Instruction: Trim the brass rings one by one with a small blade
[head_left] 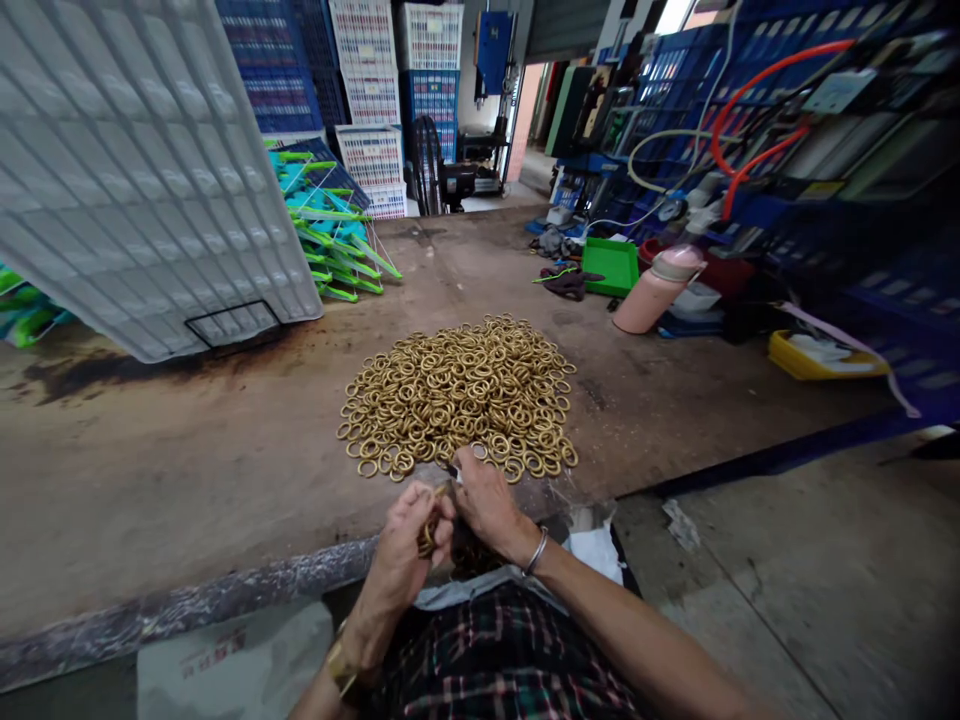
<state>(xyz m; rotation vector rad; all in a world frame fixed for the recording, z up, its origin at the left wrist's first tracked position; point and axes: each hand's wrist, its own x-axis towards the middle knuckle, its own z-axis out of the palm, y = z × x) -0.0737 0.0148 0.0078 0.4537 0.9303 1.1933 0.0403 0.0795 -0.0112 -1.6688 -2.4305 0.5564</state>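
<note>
A big heap of brass-coloured rings (pixel 461 395) lies on the worn brown table (pixel 187 470) in front of me. My left hand (pixel 409 545) is closed around a small bunch of brass rings (pixel 429 535) at the table's near edge. My right hand (pixel 484 495) is just beside it, fingers curled at the heap's near rim and pinched on something small that I cannot make out. A bangle sits on my right wrist and a gold watch on my left. A bag opening with more rings shows dimly below the hands.
A white plastic crate (pixel 142 170) leans at the left, with green hangers (pixel 334 240) behind it. A pink bottle (pixel 656 290), a green tray (pixel 611 265) and a yellow tray (pixel 821 355) stand at the right. Stacked crates fill the back.
</note>
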